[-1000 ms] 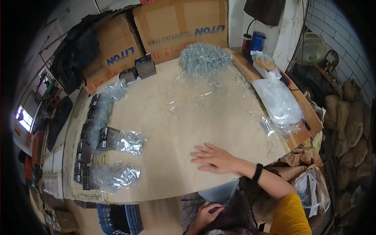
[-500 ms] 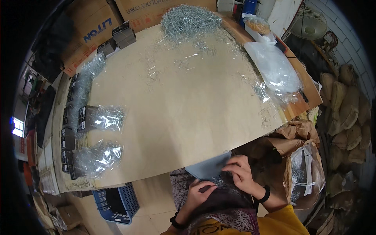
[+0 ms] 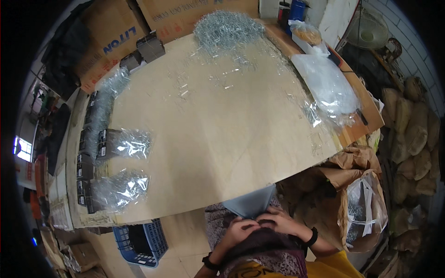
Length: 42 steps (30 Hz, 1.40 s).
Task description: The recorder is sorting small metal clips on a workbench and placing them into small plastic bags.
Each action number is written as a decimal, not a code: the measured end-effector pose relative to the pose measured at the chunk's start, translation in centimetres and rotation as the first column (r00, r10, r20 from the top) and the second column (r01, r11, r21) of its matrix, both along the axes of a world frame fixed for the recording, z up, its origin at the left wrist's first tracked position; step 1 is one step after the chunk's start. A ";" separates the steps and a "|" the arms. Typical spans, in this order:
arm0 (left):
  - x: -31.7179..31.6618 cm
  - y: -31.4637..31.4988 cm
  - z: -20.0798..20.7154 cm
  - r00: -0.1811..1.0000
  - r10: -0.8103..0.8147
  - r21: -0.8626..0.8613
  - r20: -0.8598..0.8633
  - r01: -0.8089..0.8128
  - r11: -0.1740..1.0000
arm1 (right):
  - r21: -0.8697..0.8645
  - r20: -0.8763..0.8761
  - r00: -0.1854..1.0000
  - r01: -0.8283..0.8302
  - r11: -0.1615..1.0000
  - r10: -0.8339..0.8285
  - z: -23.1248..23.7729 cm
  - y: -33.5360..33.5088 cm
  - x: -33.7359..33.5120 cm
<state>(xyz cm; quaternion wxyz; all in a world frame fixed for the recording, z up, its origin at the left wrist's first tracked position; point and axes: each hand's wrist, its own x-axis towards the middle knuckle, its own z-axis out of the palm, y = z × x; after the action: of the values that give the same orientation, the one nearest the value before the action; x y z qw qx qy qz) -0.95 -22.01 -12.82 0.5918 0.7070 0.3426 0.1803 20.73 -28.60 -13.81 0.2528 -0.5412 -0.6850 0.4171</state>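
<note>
A grey-blue tray (image 3: pixel 250 204), tapering like a scoop toward me, juts out from under the table's near edge above my lap. My left hand (image 3: pixel 241 230) and my right hand (image 3: pixel 280 222) meet at its narrow end. Both hands have curled fingers with the tips close together. What lies between the fingertips is hidden or too small to make out. On the wooden table (image 3: pixel 218 125), a heap of thin silvery metal pins (image 3: pixel 227 30) lies at the far side, with loose ones scattered nearer.
Clear packets (image 3: pixel 123 190) with dark cards line the table's left side. Plastic bags (image 3: pixel 324 83) lie on the right board. A blue basket (image 3: pixel 141 243) stands below the near edge. A paper sack (image 3: pixel 366 208) holds a clear bag at my right.
My right hand has come down from the tray's right side to its narrow end, beside my left hand. The view has shifted slightly.
</note>
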 end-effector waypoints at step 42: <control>-1.7 12.2 12.1 0.727 0.527 -0.186 0.440 -0.500 0.846 | 0.100 -0.197 0.980 0.005 0.995 0.015 14.4 20.4 -4.1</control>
<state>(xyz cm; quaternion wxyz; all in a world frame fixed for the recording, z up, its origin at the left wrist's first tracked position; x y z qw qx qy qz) -2.66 -9.82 -0.76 0.6033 0.5017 0.3737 0.4946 16.60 -8.20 0.56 0.3452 -0.4821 -0.6779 0.4346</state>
